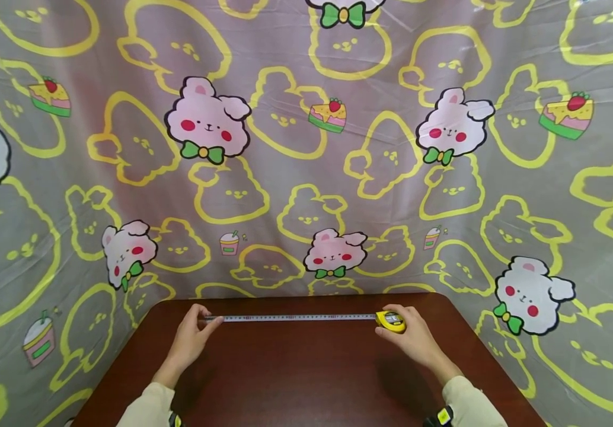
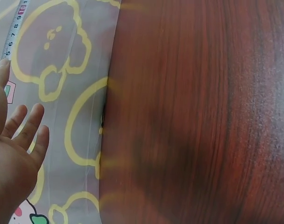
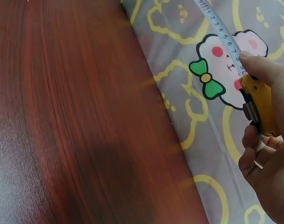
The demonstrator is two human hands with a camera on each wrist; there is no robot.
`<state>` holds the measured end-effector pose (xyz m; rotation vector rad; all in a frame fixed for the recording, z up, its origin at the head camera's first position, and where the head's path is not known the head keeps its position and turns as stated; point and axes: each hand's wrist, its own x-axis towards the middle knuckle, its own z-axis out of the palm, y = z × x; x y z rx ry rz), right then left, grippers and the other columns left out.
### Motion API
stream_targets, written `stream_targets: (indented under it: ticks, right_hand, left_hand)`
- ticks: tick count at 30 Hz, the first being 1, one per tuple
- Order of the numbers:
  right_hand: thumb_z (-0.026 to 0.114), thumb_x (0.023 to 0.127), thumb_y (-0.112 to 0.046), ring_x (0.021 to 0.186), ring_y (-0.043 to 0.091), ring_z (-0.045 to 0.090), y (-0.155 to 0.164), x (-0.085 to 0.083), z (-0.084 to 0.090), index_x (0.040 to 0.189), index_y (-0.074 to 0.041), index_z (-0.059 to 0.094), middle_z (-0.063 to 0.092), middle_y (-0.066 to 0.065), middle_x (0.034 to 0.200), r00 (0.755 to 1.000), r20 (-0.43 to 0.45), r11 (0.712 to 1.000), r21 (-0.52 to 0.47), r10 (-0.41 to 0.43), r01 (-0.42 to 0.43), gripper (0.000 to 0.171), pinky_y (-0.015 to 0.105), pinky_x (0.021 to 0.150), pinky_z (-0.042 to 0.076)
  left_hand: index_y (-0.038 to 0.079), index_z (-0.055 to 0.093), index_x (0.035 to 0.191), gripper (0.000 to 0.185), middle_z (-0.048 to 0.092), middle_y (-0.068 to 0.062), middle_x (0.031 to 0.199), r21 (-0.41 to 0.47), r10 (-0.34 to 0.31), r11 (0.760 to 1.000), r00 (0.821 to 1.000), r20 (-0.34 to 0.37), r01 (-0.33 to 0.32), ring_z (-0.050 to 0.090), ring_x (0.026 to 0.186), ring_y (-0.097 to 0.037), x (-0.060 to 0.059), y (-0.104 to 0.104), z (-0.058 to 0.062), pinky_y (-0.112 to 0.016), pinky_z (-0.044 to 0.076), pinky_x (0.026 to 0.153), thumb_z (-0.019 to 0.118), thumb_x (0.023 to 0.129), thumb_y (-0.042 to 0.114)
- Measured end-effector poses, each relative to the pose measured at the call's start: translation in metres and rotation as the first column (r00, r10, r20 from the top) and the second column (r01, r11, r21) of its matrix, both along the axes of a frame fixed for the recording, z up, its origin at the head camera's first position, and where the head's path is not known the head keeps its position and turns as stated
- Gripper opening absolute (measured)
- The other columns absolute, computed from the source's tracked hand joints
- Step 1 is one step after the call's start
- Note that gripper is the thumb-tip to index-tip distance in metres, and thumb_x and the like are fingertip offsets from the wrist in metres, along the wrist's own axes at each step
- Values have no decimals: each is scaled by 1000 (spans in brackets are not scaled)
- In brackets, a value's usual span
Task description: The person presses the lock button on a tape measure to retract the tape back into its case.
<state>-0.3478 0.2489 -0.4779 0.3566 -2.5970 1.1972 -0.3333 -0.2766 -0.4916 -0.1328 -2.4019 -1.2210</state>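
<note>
My right grip (image 1: 417,337) holds the yellow tape measure (image 1: 394,322), which should feel light and hard, best held round its sides. Leftward from there, its blade (image 1: 296,318) stretches above the worktop (image 1: 296,379) to my left grip (image 1: 191,333), which pinches the far end; it's likely thin, springy and apt to snap back if loosed.

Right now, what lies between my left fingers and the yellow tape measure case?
In the head view, the pulled-out white tape spans the stretch from your left fingers to the yellow case; nothing else shows between them.
</note>
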Motion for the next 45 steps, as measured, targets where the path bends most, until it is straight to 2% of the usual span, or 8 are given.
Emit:
stream_targets:
  ticks: [6, 13, 27, 35, 40, 45]
  right_hand:
    - [87, 84, -43, 100, 28, 52, 0, 0, 0, 131, -18, 64, 52, 11, 115, 1000, 6, 1000, 1, -10, 10, 59, 39, 79, 48]
    - [87, 85, -38, 99, 27, 52, 2, 2, 0, 129, -20, 66, 53, 11, 113, 1000, -21, 1000, -9, -22, 22, 52, 40, 78, 47]
    - [87, 83, -42, 99, 27, 52, -7, 2, -3, 129, -23, 66, 52, 10, 113, 1000, -11, 1000, -17, -16, 16, 54, 39, 79, 48]
    - [86, 84, -46, 100, 26, 53, -13, 4, -6, 130, -22, 67, 55, 8, 114, 1000, -24, 1000, 15, -8, 8, 55, 37, 80, 49]
    - [88, 83, -40, 100, 26, 54, -16, 5, -6, 127, -23, 68, 55, 8, 114, 999, -39, 1000, -7, -10, 10, 51, 39, 80, 49]
    - [88, 84, -36, 99, 25, 54, -20, 2, -8, 128, -22, 68, 54, 8, 114, 1000, -28, 1000, -9, -3, 2, 51, 38, 80, 49]
  left_hand:
    - [6, 50, 103, 31, 60, -10, 103, 0, -1, 1000, 1000, -8, 1, 62, 92, -26, -4, 5, 0, -37, 48, 76, 75, 98, 23]
    - [6, 49, 102, 31, 59, -10, 102, 11, -15, 1000, 1000, -5, 15, 60, 91, -25, -6, 10, 3, -35, 47, 75, 74, 99, 23]
    - [6, 50, 101, 31, 58, -10, 99, 3, -26, 1000, 999, -44, 26, 59, 88, -25, -10, 19, 1, -34, 47, 74, 77, 97, 22]
    - [7, 50, 103, 31, 58, -10, 104, 22, -34, 999, 999, -4, 34, 61, 92, -26, -10, 23, 1, -35, 47, 75, 75, 98, 24]
    - [6, 50, 103, 31, 58, -12, 104, 23, -49, 999, 998, -27, 50, 62, 92, -28, -10, 24, 0, -36, 48, 75, 75, 98, 23]
    - [7, 50, 104, 32, 59, -12, 106, 16, -26, 1000, 1000, -11, 26, 63, 94, -28, -10, 21, 0, -37, 48, 76, 76, 98, 26]
